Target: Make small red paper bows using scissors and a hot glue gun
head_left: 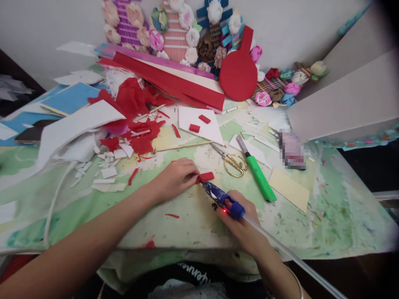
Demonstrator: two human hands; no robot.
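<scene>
My right hand [241, 211] grips a blue hot glue gun [221, 197], its red light glowing and a long clear glue stick [289, 253] running out of its back. The gun's nozzle is at a small red piece [206, 177] near the table's middle. My left hand [179, 177] has its fingertips pinched at the left end of that red piece. Two similar red pieces, one of them a small red block [194, 128], lie on a white sheet [187, 116] farther back. Gold-handled scissors [235, 165] and a green utility knife [261, 176] lie to the right.
Red and white scraps [141, 135] are heaped at the left, near a white cable [57, 199]. A red guitar-shaped cutout [238, 74] leans at the back among paper-flower crafts [185, 31]. A cream card [289, 189] lies at the right, before a large white panel [346, 91].
</scene>
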